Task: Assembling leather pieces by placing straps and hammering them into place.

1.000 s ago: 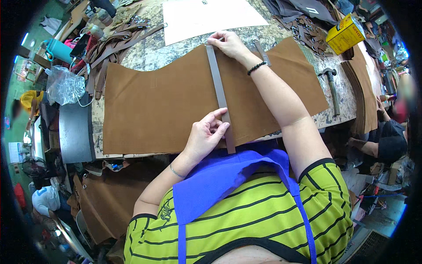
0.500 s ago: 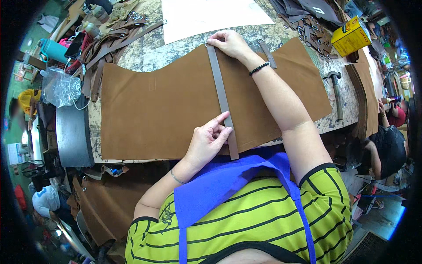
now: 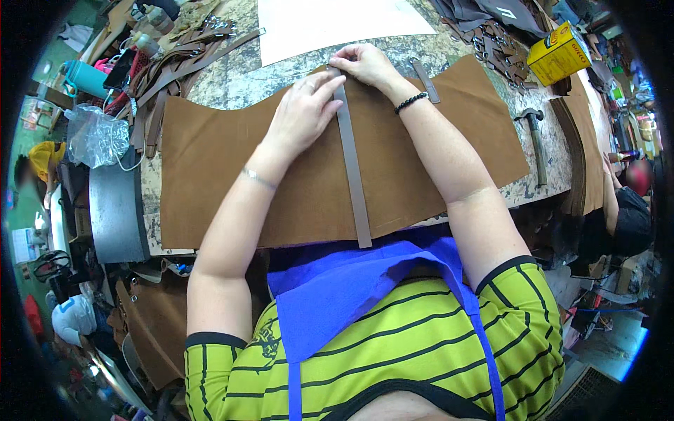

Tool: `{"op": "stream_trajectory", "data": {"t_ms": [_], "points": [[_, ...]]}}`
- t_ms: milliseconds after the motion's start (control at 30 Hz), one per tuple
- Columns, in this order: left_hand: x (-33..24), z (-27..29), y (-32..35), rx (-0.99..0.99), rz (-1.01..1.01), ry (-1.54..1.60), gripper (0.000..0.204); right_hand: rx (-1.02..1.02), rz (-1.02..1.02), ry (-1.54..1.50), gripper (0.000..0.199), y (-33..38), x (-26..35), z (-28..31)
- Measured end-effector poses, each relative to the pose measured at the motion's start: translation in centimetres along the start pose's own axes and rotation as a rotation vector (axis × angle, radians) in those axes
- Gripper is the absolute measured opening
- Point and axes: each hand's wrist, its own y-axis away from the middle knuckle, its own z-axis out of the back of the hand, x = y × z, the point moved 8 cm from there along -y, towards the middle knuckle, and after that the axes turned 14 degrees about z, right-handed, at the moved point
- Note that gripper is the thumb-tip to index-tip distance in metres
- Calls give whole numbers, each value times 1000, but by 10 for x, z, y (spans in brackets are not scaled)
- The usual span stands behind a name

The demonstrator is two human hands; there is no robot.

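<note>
A large brown leather panel (image 3: 217, 182) with a curved far edge lies flat before me. Across its middle runs a narrow grey-brown leather strap (image 3: 353, 175), its near end at the panel's near edge. At the far edge my right hand (image 3: 368, 69) pinches the strap's far end, which the fingers partly hide. Close beside it, my left hand (image 3: 302, 116) reaches over the panel with fingers extended and thumb apart, fingertips at the strap's upper part. Whether they press on it is hard to tell. A short strap piece with a metal ring (image 3: 426, 83) lies right of my right hand.
A hammer (image 3: 536, 144) lies to the right, near stacked brown leather pieces (image 3: 579, 158). A yellow can (image 3: 559, 54) stands beyond it. White sheet (image 3: 337, 28) lies at the back; bundled straps (image 3: 182, 67) and a plastic bag (image 3: 98, 137) are at left. Other people work at both sides.
My left hand has left the strap's lower part and moved up beside my right hand at the far end. The strap's near end has shifted slightly left; my right hand keeps its pinch.
</note>
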Motion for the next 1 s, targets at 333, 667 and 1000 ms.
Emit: {"op": "stream_trajectory", "data": {"t_ms": [333,667,1000], "points": [[24,-32,-1,42,-45,-224,43,-22,-1,-179,26,0,-4,0],[24,-37,-3,76,-26,-273,43,40,-39,-37,34,0,-17,-2],[36,-41,-5,82,-24,-258,43,208,583,-40,44,172,157,8]]}}
